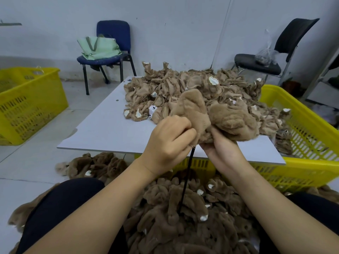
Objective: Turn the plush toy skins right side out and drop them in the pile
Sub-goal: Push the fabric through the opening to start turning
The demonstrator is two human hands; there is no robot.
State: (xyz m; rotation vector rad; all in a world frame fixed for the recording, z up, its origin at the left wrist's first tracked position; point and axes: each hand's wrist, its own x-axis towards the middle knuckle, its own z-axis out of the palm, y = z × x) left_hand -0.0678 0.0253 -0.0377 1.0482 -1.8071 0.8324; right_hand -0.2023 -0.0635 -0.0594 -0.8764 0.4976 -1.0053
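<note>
Large heap of unturned skins [192,92] left on counter [102,129]; furry finished pile [174,213] banked below at knees. Midway, roughly. Current skin [216,116] held above counter's near edge, mostly fur-side out: left hand [170,142] pinching its lower edge beside black rod [187,176], right hand [222,145] gripping underneath.

Both forearms are bare and enter from the lower edge, the left from about 7 o'clock, the right from about 5 o'clock, converging toward centre frame. The left hand [169,142] is seen back up, fingers curled tight, knuckles pointing toward 2 o'clock, gripping the plush skin [216,118]. The right hand [222,145] sits just beside it at 3 o'clock, palm turned toward the left hand, fingers curled up into the same skin from beneath. Dark-clothed thighs [60,204] flank the arms.
</note>
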